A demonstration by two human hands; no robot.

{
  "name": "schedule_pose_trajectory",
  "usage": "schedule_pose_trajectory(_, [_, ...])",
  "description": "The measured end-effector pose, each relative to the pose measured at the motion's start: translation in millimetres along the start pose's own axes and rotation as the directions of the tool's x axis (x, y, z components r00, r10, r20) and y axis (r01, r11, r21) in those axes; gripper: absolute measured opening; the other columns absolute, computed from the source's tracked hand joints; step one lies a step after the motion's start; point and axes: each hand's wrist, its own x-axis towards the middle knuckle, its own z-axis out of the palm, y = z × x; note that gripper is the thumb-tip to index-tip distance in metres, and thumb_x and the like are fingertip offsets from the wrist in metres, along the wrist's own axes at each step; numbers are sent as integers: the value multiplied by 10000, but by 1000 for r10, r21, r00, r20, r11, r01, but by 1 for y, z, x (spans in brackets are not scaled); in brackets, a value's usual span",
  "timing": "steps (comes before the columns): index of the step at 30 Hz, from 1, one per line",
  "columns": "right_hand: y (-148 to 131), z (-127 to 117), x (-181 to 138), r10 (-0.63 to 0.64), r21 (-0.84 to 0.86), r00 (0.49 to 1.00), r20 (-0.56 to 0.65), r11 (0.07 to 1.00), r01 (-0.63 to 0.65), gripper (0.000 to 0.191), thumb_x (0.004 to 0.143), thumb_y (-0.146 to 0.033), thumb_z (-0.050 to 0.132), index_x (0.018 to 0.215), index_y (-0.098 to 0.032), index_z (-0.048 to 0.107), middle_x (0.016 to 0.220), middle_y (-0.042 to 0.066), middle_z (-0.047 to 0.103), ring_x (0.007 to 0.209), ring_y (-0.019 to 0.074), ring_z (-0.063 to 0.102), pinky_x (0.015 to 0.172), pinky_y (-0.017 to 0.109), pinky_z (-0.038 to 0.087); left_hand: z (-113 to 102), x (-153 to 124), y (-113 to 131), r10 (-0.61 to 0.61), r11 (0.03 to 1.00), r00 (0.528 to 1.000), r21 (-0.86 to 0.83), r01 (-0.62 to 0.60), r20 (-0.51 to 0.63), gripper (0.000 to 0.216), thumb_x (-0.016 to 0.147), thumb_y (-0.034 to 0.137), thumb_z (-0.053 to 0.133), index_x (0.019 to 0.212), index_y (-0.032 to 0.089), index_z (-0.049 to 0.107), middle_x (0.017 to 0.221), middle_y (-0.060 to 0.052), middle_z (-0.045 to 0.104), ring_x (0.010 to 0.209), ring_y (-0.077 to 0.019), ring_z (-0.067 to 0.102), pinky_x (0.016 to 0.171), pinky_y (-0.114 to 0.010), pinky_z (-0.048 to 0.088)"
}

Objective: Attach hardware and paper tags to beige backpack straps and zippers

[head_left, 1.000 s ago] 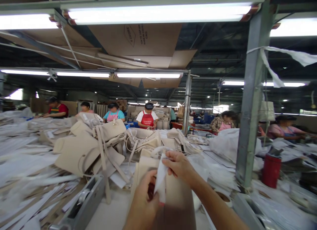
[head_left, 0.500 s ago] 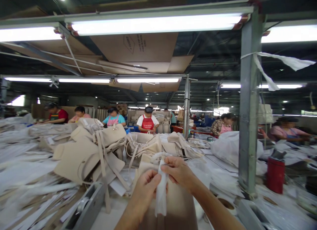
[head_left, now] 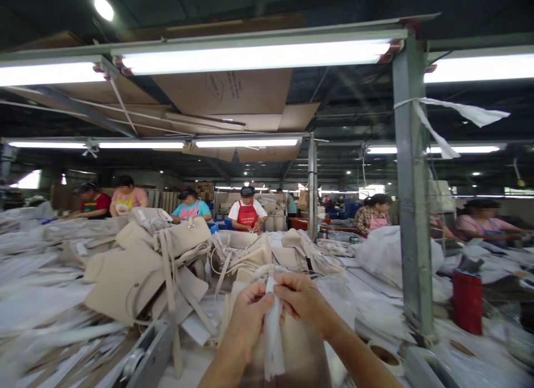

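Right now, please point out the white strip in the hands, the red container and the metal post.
white strip (head_left: 273, 343), head view, its hanging lower part.
red container (head_left: 467, 301), head view, middle of its side.
metal post (head_left: 413, 210), head view, middle of its shaft.

Both our forearms rise from the bottom edge of the frame and meet at lower centre. Our left hand (head_left: 247, 317) comes up from the bottom centre-left, back toward us, fingers curled, fingertips pinched together. Our right hand (head_left: 303, 300) enters on a bare forearm from the lower right, knuckles up, thumb and forefinger pinched, touching the left fingertips.
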Motion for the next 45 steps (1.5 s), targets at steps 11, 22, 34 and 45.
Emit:
schedule_pose_trajectory(11, [8,18,-20,-260,-502,872,-415,865,19,195,809,-321,549,637,-229,571,744,32,604,647,187,569,634,312,406,6,2,-8,98,995,992,30,-96,-74,338,696,508,645,692,198,510,485,16,598,355,-100,459,378,-205,333])
schedule_pose_trajectory(22, [-12,22,-18,81,119,979,-185,991,-59,238,727,-399,567,665,-181,639,455,-41,481,429,111,435,455,248,328,7,-5,0,169,982,981,100,-160,-91,274,708,449,631,683,215,491,494,9,616,432,-133,542,445,-220,375])
schedule_pose_trajectory(34, [-14,26,-16,260,631,931,-256,775,-43,448,476,-258,802,847,-179,562,561,-85,573,374,22,395,351,150,222,10,-1,-10,15,964,993,-261,-46,-121,344,531,351,801,609,180,512,479,32,568,422,-80,461,445,-202,320])
schedule_pose_trajectory(45, [7,32,-13,55,338,934,-354,938,73,321,641,-237,666,948,-170,602,682,-18,689,412,75,482,407,204,387,4,5,-13,-99,965,991,-252,74,-87,215,611,254,773,719,144,623,477,-11,622,369,-112,516,391,-206,412])
